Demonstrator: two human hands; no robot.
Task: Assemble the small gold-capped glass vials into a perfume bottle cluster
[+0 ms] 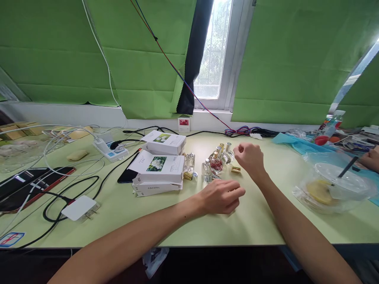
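My left hand [223, 196] is low over the table, fingers curled together and palm turned down; whatever may be inside is hidden. My right hand [249, 158] is closed in a fist farther back and to the right, with its contents also out of sight. Just beyond my left hand, a clear glass perfume bottle [206, 171] stands upright. A round bottle with reddish liquid [216, 163] and several gold- and silver-topped bottles [228, 152] cluster behind it. Beside my right hand a gold cap [236, 169] lies on the table. More small bottles [191, 161] are left of these, against the boxes.
White flower-printed boxes [166, 163] are stacked at centre left, over a dark phone [126, 176]. A power strip [110, 150], cables and a white charger [80, 209] spread leftward. A bagged drink cup [322, 189] stands right, near another person's hand [370, 159].
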